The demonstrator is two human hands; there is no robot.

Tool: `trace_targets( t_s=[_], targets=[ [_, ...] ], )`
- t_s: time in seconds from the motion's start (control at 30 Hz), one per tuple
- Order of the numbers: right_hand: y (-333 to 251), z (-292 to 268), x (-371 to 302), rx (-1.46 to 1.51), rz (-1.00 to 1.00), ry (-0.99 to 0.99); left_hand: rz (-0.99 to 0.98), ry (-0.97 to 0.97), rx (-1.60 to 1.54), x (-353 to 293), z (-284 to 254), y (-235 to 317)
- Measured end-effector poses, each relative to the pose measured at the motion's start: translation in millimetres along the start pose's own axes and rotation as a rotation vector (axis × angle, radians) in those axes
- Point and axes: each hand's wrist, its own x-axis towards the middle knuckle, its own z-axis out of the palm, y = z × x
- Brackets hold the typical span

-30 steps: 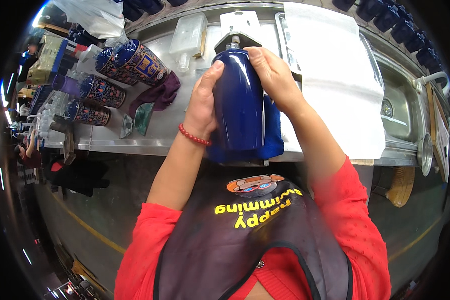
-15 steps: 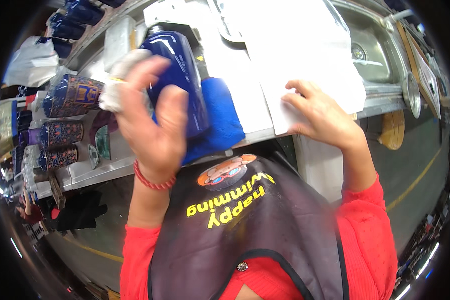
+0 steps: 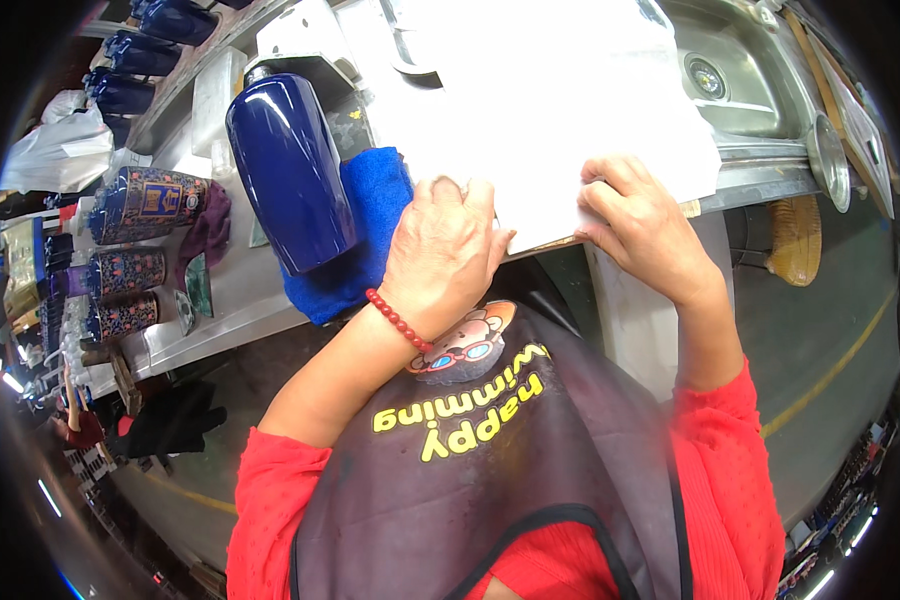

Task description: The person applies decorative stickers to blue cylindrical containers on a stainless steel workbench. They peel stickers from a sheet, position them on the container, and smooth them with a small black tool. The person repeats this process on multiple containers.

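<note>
At the upper left, at least three plain blue bottles (image 3: 138, 54) stand in a row, glossy and rounded. A crumpled, translucent white plastic bag (image 3: 60, 158) sits in front of them. Below are three floral-patterned bottles (image 3: 152, 203), the topmost bearing a blue-and-gold label. One rumpled purple cloth (image 3: 205, 232) lies beside them, near one dark green, smooth-faced shard (image 3: 199, 284). Next comes a single cobalt bottle (image 3: 290, 175), smooth, shiny and tapering to a narrow neck; it lies neck away on one folded, fuzzy blue towel (image 3: 385, 190).

The left hand (image 3: 442, 240), palm down with fingers bent (one strand of round red beads (image 3: 398, 320) circles its wrist), is at the near left edge of a smooth white sheet (image 3: 570, 110). The right hand (image 3: 645, 230) curls its fingers and thumb at the sheet's near right edge. Whether either hand pinches it, I cannot tell.

Farther right are one stainless-steel sink (image 3: 745, 110) with a round drain strainer (image 3: 706, 77), and one round metal dish (image 3: 828, 162).
</note>
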Motion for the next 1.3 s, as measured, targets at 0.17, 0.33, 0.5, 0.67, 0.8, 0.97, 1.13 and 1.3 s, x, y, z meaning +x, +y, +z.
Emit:
trace_targets(
  t_s=[0.17, 0.33, 0.5, 0.67, 0.8, 0.97, 1.13, 1.3],
  targets=[
    [-6, 5, 7, 0.097, -0.076, 0.002, -0.039, 0.049, 0.048, -1, 10, 5],
    [-11, 9, 16, 0.123, -0.11, 0.004, -0.125, 0.192, -0.324, 2, 13, 3],
    [1, 6, 26, 0.206, -0.154, -0.066, -0.22, 0.101, -0.423, 1, 9, 4],
    [13, 3, 34, 0.21, -0.181, -0.155, -0.205, 0.113, -0.41, 1, 11, 5],
    [16, 4, 37, 0.23, -0.224, -0.188, -0.192, 0.142, -0.412, -1, 14, 5],
    [15, 4, 41, 0.246, -0.247, -0.18, -0.16, 0.167, -0.359, -2, 15, 4],
    [10, 4, 40, 0.273, -0.244, -0.218, -0.135, 0.175, -0.304, -3, 16, 6],
    [7, 7, 41, 0.186, -0.254, -0.18, -0.127, 0.193, -0.295, -4, 18, 5]
  ],
)
